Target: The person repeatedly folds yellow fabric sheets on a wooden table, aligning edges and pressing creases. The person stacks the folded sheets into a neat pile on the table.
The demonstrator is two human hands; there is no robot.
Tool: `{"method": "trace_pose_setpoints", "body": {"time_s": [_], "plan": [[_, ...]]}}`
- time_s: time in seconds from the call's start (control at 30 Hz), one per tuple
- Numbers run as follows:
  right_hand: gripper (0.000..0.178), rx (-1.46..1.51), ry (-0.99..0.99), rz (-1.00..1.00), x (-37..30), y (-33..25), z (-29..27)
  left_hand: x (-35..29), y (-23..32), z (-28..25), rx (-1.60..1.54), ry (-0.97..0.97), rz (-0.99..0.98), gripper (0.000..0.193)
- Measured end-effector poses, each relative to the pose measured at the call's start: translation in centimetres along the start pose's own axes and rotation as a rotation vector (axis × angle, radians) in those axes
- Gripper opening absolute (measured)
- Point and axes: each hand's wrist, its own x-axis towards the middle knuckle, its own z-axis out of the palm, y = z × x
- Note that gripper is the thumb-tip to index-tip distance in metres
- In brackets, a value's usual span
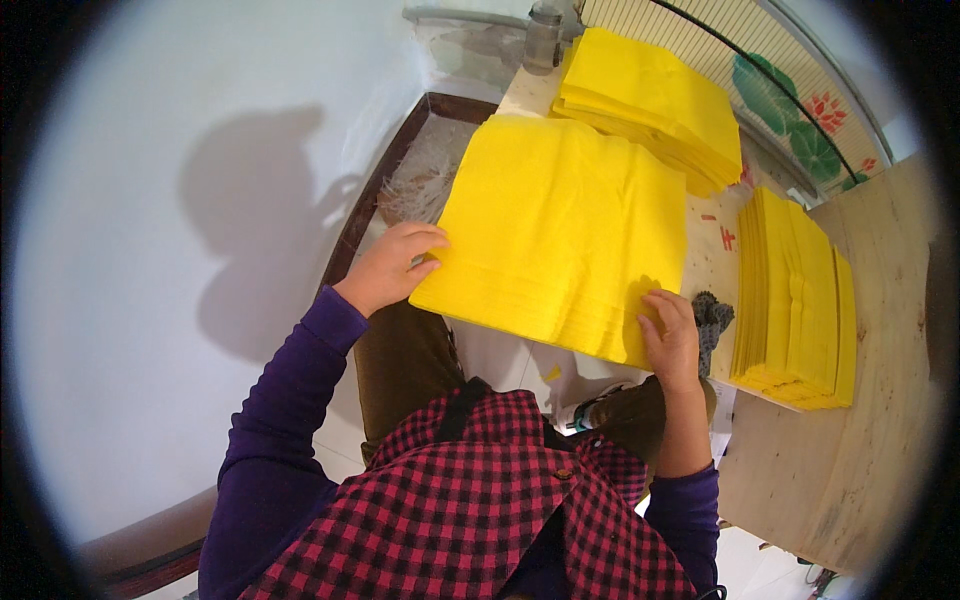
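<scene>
A pile of yellow felt-like sheets lies in front of me, its near edge jutting over the table edge above my knees. Thin layers show along that near edge, and the top sheet has soft ripples. My left hand is at the pile's left side, thumb and fingers apart, fingertips touching the edge. At the near right corner, my right hand rests its bent, spread fingertips on the yellow material. Neither hand is closed around the sheets.
Behind the pile stands another yellow stack; a third stack sits at the right. A dark grey cloth lies beside my right hand. A glass jar is at the back. A white wall bounds the left.
</scene>
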Motion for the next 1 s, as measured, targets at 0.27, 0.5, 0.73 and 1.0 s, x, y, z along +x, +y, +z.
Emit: {"method": "trace_pose_setpoints", "body": {"time_s": [0.27, 0.5, 0.73, 1.0], "plan": [[0.020, -0.016, 0.009, -0.032, 0.1, 0.3, 0.1, 0.1, -0.6, 0.2, -0.015, 0.020, 0.023, 0.020], [0.018, 0.017, 0.043, -0.031, 0.0, 0.1, -0.1, 0.2, -0.8, 0.1, 0.026, 0.026, 0.064, 0.017], [0.020, 0.161, 0.134, 0.214, -2.1, 1.7, -0.6, 0.5, -1.1, 0.6, 0.050, 0.066, 0.077, 0.013], [0.024, 0.156, 0.107, 0.177, -2.4, 2.3, -0.9, 0.8, -0.6, 0.5, 0.044, 0.085, 0.083, 0.012]]}}
